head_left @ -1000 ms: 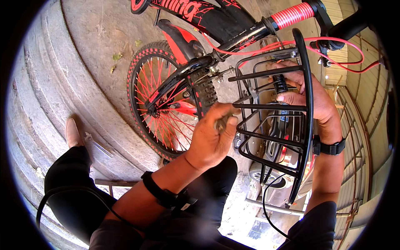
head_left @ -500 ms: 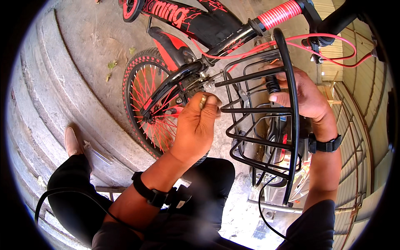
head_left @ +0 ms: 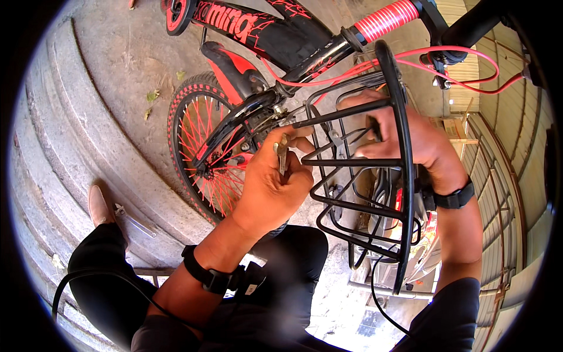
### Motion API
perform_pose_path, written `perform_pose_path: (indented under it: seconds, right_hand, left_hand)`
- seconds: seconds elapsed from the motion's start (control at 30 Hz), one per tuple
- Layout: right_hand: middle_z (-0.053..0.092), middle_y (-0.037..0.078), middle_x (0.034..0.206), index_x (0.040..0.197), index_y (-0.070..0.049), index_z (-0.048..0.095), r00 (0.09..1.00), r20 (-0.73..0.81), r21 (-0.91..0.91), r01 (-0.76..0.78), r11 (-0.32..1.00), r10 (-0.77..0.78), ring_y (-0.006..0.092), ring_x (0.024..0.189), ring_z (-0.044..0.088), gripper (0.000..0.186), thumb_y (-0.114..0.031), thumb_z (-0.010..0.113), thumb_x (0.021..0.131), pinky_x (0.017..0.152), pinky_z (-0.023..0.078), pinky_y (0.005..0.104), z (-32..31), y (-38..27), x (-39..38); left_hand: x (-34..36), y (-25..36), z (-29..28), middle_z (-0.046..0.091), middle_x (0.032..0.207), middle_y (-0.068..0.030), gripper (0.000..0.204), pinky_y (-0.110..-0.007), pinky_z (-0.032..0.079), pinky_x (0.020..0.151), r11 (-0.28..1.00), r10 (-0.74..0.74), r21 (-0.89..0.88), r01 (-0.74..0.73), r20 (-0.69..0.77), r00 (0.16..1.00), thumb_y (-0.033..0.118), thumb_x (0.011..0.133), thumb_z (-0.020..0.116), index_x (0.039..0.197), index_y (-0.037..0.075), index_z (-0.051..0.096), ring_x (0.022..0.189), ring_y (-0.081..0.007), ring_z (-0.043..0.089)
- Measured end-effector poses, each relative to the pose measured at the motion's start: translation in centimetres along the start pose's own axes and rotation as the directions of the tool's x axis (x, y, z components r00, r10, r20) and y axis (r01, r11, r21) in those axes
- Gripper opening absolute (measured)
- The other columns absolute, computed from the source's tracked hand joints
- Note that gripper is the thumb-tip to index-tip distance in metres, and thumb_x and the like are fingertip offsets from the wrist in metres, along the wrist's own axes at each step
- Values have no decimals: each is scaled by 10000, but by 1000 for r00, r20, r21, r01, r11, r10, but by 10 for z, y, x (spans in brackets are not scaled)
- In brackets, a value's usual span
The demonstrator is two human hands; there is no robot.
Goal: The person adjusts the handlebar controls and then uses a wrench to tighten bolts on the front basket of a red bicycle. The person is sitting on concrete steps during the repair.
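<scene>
Both hands at work by a black wire basket (head_left: 407,193) on the front of a black-and-red bicycle (head_left: 281,44).
Just left of the basket, the left hand (head_left: 267,185) is curled around a small metal tool (head_left: 281,155), its fingertips close to the basket's bars; whether they touch is unclear. The right hand (head_left: 413,135) reaches behind the basket's upper bars from the right, fingers bent around a dark object (head_left: 373,126) that is mostly hidden. Left of the basket stands the red-spoked wheel (head_left: 204,171); above the basket loop red cables (head_left: 454,48) beside a red ribbed sleeve (head_left: 386,21).
</scene>
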State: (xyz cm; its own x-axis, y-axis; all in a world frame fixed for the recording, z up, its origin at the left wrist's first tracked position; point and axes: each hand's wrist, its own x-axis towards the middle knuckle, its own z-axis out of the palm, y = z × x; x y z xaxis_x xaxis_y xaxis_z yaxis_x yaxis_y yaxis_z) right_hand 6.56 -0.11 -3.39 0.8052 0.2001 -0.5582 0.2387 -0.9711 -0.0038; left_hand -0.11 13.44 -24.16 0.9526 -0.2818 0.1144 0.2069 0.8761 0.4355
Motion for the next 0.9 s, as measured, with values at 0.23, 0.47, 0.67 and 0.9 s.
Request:
perform_pose_path:
  seconds: [0.23,0.47,0.67,0.9]
  right_hand:
    - [601,123,1078,1160,-65,633,975,-119,-87,177,980,-187,310,985,601,493,-27,715,675,833,519,366,21,12,10]
    - [631,99,1045,1007,-77,659,963,-158,-269,171,948,-218,322,929,624,344,-55,724,670,802,523,402,23,5,11]
    - [621,112,1024,1023,-47,632,955,-147,-380,187,906,-259,321,915,621,378,-25,691,650,782,528,404,25,5,10]
    - [605,113,1046,1052,-42,617,959,-133,-375,186,908,-251,321,895,620,422,-18,681,635,778,531,405,26,3,10]
  left_hand:
    - [19,13,-7,534,852,10,608,-180,325,503,935,40,352,-40,8,999,-82,790,723,1327,27,458,611,-3,410]
    - [26,14,-10,414,651,81,550,-208,244,462,906,62,412,-98,101,993,1,780,769,1271,32,522,539,-1,323]
    - [28,14,-9,519,823,46,510,-192,282,485,825,173,527,-203,106,979,14,768,781,1227,27,558,578,-9,355]
    - [29,12,-9,609,1065,-9,502,-195,356,520,770,248,579,-270,119,961,0,768,763,1228,24,565,625,-36,417]
